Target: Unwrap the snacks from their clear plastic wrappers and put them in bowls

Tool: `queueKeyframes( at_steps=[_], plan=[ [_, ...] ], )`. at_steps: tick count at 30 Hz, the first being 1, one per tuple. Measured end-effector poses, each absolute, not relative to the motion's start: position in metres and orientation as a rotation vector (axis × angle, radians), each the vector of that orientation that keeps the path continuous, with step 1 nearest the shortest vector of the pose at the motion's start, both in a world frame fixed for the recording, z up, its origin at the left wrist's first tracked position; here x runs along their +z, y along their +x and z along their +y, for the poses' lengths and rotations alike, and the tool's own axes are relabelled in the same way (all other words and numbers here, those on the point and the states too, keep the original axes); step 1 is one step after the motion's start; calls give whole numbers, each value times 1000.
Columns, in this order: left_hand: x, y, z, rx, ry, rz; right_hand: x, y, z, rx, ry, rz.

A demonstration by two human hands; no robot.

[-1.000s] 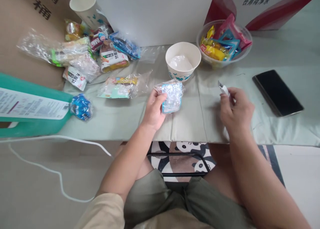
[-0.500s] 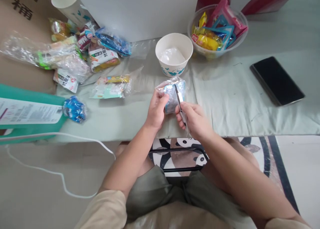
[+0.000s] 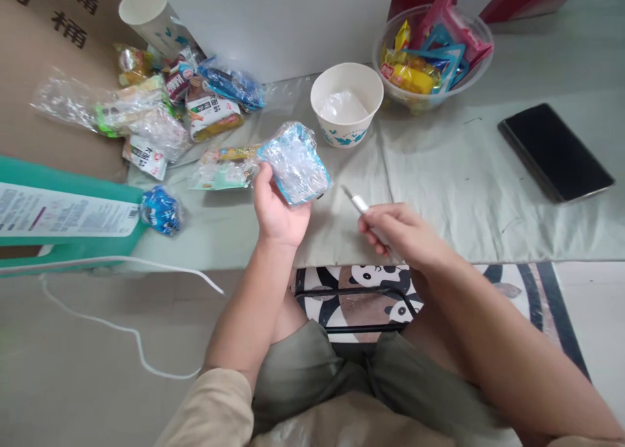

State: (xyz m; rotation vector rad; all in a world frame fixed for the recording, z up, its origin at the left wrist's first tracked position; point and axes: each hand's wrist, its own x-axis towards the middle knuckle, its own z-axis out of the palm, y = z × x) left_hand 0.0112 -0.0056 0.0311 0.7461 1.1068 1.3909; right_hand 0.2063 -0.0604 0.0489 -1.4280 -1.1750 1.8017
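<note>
My left hand [image 3: 282, 213] grips a clear plastic packet with blue edges [image 3: 297, 166], lifted above the cloth-covered table [image 3: 439, 174]. What lies inside the packet is hard to make out. In my right hand [image 3: 403, 235] is a slim utility knife [image 3: 360, 203], its tip pointing up and left, apart from the packet. Behind the packet stands a white paper bowl [image 3: 347, 129] with a teal leaf pattern and a piece of clear plastic [image 3: 338, 106] inside. A printed snack packet [image 3: 222, 172] lies just left of my left hand.
At the back right, a clear plastic bowl [image 3: 383, 86] holds several wrapped snacks. A black phone [image 3: 556, 151] lies to the right. Several snack packets [image 3: 212, 112] are heaped at the left, near a paper cup [image 3: 151, 19], a green container [image 3: 73, 245] and a blue wrapped ball [image 3: 162, 211].
My left hand has moved left and turned, raising the packet and showing its broad face. The knife in my right hand has drawn away from the packet to the right.
</note>
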Motion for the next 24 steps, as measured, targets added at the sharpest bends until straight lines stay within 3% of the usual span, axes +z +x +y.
queueKeyframes(
  at_steps=[5, 8, 14, 19, 24],
  plan=[
    [12, 16, -8, 1400, 685, 1048, 29, 245, -46, 701, -1811, -1522],
    [9, 20, -15, 1308, 776, 965, 14, 264, -36, 378, -1963, -1653],
    [9, 24, -27, 1118, 1198, 998, 10, 271, -32, 103, -1967, -1621],
    [10, 28, -29, 1041, 1447, 1033, 18, 230, -46, 434, -1374, -1885],
    [15, 26, -33, 1123, 1501, 1262, 19, 217, -56, 429, -1364, -1984]
  ],
)
